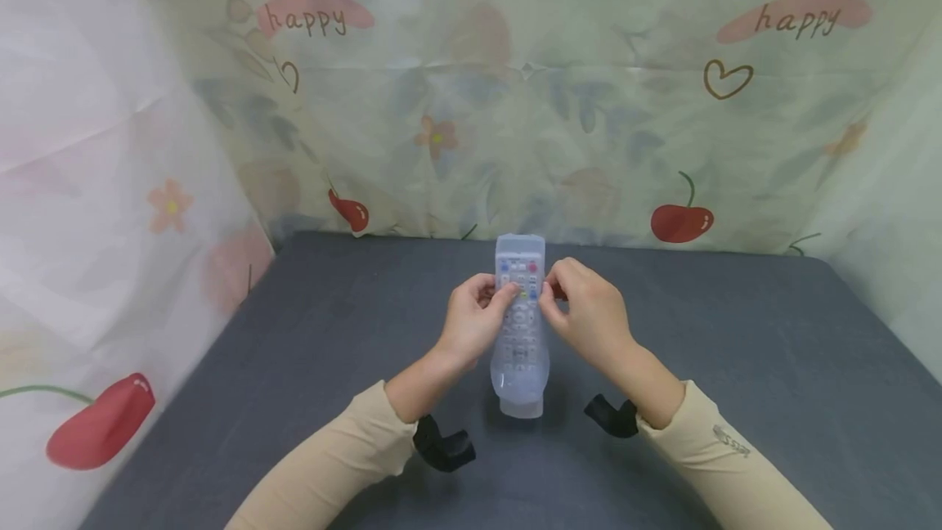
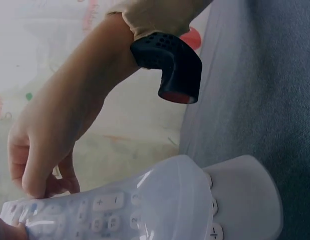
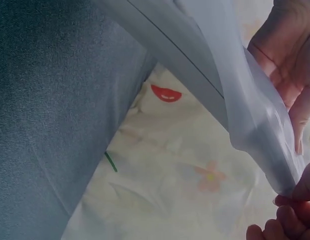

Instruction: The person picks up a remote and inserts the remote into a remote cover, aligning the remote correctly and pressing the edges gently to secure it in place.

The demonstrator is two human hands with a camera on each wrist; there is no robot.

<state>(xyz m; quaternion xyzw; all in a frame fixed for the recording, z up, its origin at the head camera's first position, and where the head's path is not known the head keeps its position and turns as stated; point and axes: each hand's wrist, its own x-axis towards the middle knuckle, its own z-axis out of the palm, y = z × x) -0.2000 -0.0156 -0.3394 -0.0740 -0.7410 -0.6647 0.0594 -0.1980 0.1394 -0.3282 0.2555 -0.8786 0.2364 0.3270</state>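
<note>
Nearest you, your beige sleeves [image 1: 331, 456] slant in from left and right, each wrist carrying a black camera mount [image 1: 445, 446]; both mounts stand out to either side of the remote control [image 1: 520, 350], near its near end without reaching across it. The remote sits between your two hands, close to the middle of the scene, its long axis running near to far and its button face turned up toward you. A translucent cover [image 2: 175, 205] wraps most of it, loose and bulging toward the near end, where a bare grey tip of the remote pokes out of it. You cannot tell from these views whether that tip touches the surface [image 1: 736, 375].

Farther along, your left hand [image 1: 473, 316] grips from the left, thumb laid over the face and hiding some buttons, the other fingers at the side. Your right hand [image 1: 589, 309] is just across on the right, thumb and forefinger drawn narrow in a pinch on the cover's edge. The hands are about equally close, though the left reaches further over the face. The remote's far end rises beyond both. At the far side hangs a printed cloth [image 1: 530, 137], well apart from your fingers.
</note>
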